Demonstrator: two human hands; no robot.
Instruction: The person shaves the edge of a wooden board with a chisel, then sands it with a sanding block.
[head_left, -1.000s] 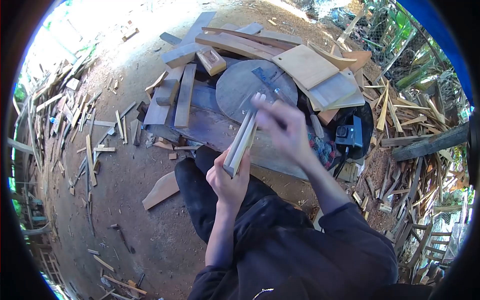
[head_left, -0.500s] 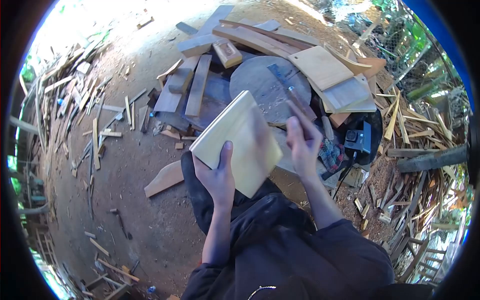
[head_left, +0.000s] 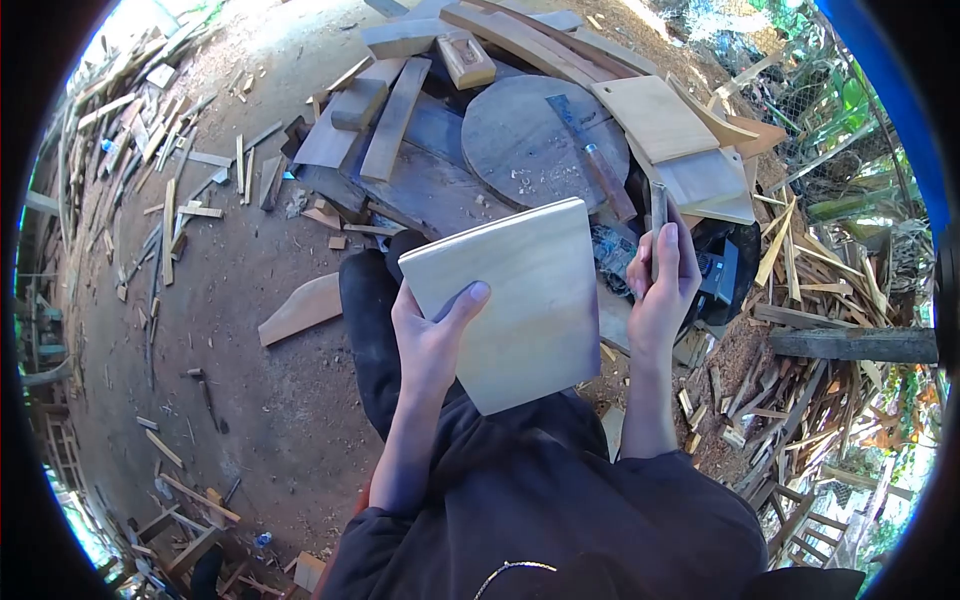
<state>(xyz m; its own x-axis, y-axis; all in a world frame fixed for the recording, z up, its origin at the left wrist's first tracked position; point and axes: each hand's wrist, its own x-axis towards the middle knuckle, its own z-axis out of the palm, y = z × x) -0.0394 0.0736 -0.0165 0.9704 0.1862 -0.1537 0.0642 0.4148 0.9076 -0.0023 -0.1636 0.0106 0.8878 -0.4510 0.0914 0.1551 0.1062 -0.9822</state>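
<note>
My left hand (head_left: 432, 335) grips a pale wooden board (head_left: 520, 300) by its left side, thumb on its face, with the board tilted above my lap. To the right of the board, my right hand (head_left: 662, 270) is closed around a narrow grey-brown stick-like piece (head_left: 657, 225), held upright and apart from the board. Beyond the board is a round wooden block (head_left: 520, 140). A blade with a wooden handle (head_left: 606, 180) lies across its right part.
Planks (head_left: 395, 125) and a hollowed wooden block (head_left: 466, 60) lie beyond the board. Stacked boards (head_left: 655, 120) stand right of the round block, near a dark device (head_left: 718, 272). Wood scraps cover the ground on both sides, with a curved piece (head_left: 300, 310) at left.
The board has turned to face me more squarely. My right hand has moved right, away from the board, and the piece in it now points upward. The camera view has shifted.
</note>
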